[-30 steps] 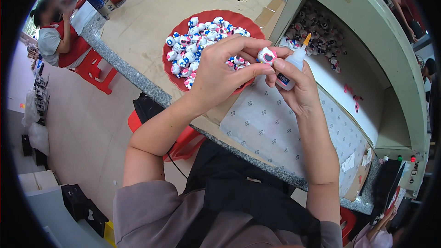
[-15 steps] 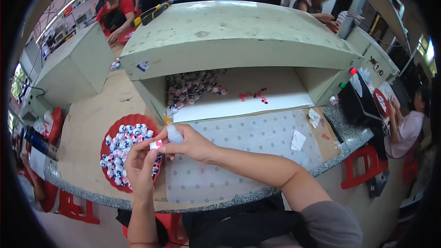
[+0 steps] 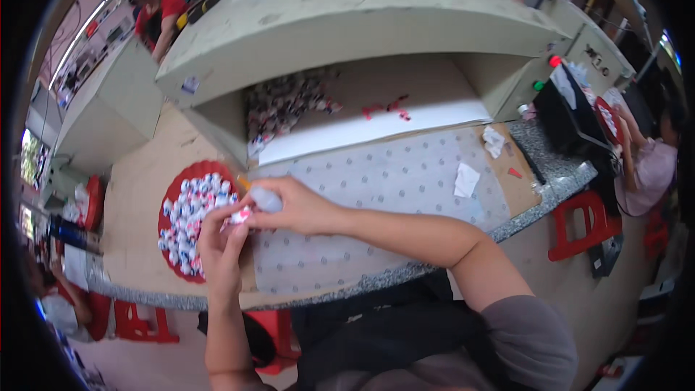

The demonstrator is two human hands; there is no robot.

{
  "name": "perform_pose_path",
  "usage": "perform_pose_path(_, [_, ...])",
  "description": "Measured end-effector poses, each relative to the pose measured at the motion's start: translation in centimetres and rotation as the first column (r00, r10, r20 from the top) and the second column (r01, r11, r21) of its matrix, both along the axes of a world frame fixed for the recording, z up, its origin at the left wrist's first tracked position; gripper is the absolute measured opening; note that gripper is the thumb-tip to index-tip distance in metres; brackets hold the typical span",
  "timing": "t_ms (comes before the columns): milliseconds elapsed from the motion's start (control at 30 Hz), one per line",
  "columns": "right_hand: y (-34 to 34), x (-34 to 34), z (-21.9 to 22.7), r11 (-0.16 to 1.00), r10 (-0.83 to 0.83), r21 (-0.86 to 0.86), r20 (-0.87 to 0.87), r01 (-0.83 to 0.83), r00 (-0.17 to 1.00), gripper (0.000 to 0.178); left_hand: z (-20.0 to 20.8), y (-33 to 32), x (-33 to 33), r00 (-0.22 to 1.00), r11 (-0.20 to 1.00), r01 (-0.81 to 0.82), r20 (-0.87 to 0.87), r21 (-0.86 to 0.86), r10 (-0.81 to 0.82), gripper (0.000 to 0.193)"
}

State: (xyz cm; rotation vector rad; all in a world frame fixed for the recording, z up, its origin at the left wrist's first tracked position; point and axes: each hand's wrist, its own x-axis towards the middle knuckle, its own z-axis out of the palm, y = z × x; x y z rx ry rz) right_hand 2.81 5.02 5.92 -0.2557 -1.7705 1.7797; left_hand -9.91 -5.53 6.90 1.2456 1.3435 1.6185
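Observation:
Between the fingertips of my left hand is a small white and pink figurine piece, mostly covered by the fingers. My right hand meets it there, thumb and fingers pinched close to the same piece. A translucent squeeze bottle with a thin orange tip is also gripped in the right hand, its tip pointing up and left. Just left of both hands, a red scalloped plate carries a heap of small white, blue and pink figurines.
Patterned white paper covers the table front. Inside the pale green shelf box lie a figurine pile and several small red pieces. Crumpled tissue, folded paper and a black bin are at right. Other people sit nearby.
The view has tilted and shifted, so the table appears higher. My hands stay together at the figurine piece; the bottle leans over further, its tip still up and left.

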Motion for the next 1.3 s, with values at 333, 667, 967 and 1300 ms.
perform_pose_path(333, [3.8,9.7,-3.2,0.955,-0.298,0.097,0.268,0.282,0.916,0.042,-2.1,2.7,-9.3,0.130,0.872,-0.392,-0.921,0.293,0.367,0.037])
perform_pose_path(667, [4.6,14.9,-3.2,0.945,-0.314,-0.081,0.057,0.317,0.948,0.023,-6.5,24.0,5.3,-0.182,0.938,0.275,-0.946,0.213,0.268,0.030])
perform_pose_path(967, [5.8,16.9,-1.7,0.933,-0.359,0.032,0.007,0.358,0.933,0.040,-6.0,23.3,7.7,0.664,0.993,0.115,-0.742,-0.015,-0.088,0.025])
perform_pose_path(1300, [3.4,15.5,-1.1,0.802,-0.554,-0.401,-0.223,0.442,0.802,0.023,-3.8,6.7,9.0,0.815,0.945,0.292,0.554,-0.145,-0.167,0.025])
